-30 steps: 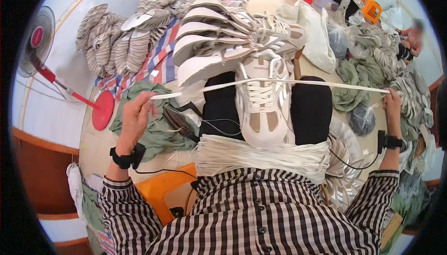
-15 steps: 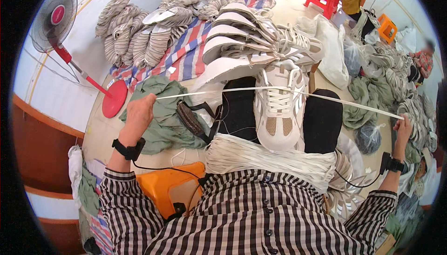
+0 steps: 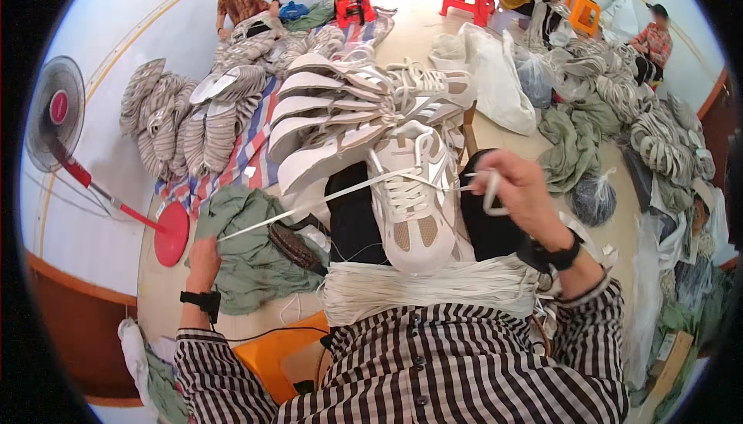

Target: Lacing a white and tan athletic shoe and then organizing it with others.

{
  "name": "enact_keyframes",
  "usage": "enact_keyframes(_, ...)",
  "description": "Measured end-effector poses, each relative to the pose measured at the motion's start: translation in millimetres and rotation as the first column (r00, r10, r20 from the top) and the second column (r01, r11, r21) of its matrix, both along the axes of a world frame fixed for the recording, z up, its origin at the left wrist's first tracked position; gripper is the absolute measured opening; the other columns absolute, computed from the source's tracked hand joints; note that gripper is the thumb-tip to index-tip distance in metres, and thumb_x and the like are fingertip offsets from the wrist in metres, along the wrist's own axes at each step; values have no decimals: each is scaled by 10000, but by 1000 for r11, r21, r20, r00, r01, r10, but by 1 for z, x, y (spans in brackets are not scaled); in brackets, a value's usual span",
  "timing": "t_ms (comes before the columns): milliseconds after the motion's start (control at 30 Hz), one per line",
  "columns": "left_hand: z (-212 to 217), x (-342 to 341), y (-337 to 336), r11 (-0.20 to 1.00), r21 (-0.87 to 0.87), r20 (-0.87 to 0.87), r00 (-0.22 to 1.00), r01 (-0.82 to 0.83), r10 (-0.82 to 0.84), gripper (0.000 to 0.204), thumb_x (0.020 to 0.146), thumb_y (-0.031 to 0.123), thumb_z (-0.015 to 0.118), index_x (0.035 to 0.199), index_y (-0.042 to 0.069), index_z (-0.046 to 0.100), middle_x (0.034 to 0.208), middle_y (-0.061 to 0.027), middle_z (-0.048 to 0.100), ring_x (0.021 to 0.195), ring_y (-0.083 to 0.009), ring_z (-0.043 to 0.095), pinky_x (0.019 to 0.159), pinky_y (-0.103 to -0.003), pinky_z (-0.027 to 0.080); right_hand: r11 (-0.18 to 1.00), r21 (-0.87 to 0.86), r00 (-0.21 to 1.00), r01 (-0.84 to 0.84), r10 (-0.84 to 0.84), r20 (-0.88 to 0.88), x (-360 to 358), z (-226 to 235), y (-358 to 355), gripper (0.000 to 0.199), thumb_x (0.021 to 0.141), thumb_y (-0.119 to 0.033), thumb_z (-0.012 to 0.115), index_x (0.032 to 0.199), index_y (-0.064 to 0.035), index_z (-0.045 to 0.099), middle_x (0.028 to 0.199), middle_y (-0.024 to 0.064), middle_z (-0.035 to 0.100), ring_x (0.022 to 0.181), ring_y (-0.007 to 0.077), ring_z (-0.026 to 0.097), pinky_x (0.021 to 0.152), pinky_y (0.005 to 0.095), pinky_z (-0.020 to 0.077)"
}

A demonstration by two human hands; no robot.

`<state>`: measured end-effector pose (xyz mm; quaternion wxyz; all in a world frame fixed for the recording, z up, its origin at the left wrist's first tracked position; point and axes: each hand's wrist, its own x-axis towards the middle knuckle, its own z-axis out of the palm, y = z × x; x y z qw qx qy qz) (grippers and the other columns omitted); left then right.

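Head view shows the right hand (image 3: pixel 520 192) now drawn in over the white sneaker (image 3: pixel 412 200), fingers pinching the white lace (image 3: pixel 325 201), while the left hand (image 3: pixel 204 254) grips its far end taut, so threading advances.

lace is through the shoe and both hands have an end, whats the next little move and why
Probably draw the right hand outward to take up slack. The white lace runs taut from the left hand to the white sneaker on the lap, but on the right side it bends in a loose loop beside the fingers.
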<state>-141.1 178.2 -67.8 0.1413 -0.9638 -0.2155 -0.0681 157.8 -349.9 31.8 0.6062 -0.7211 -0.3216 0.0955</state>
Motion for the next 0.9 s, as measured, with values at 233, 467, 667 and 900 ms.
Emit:
enact_keyframes(233, -34, -2, 11, 989, -86, -60, 991, -121, 116, 51, 762, 20, 572, 812, 7, 575, 692, -242, 587, 716, -432, 594, 615, -498, 470, 998, 28, 995, 57, -59, 81, 20, -29, 58, 91, 860, -82, 601, 858, 5, 575, 704, 34, 592, 636, 87, 505, 590, 252, 440)
enact_keyframes(467, -60, -25, 27, 996, -84, 13, 999, -34, 35, 61, 786, 6, 497, 790, 6, 558, 654, -222, 580, 681, -429, 586, 632, -523, 451, 994, -11, 976, 107, -103, 193, 18, -42, 67, 104, 838, -86, 619, 857, 3, 569, 691, 83, 568, 614, 136, 508, 581, 283, 439)
enact_keyframes(667, -45, 2, 3, 983, -184, 144, 989, -11, 38, 118, 798, 1, 513, 906, 14, 559, 700, -223, 580, 714, -412, 586, 624, -506, 436, 986, -53, 954, 159, -140, 267, 16, -34, 66, 107, 823, -82, 625, 854, 0, 563, 715, 133, 588, 618, 223, 553, 595, 314, 456)
enact_keyframes(900, 31, 81, -133, 774, -328, 446, 811, 541, -378, 202, 736, -43, 561, 923, 32, 563, 770, -181, 601, 705, -375, 601, 600, -420, 473, 972, -80, 723, 223, -110, 682, 15, -30, 70, 85, 762, -45, 613, 807, -22, 545, 768, 147, 583, 742, 346, 592, 628, 403, 468)
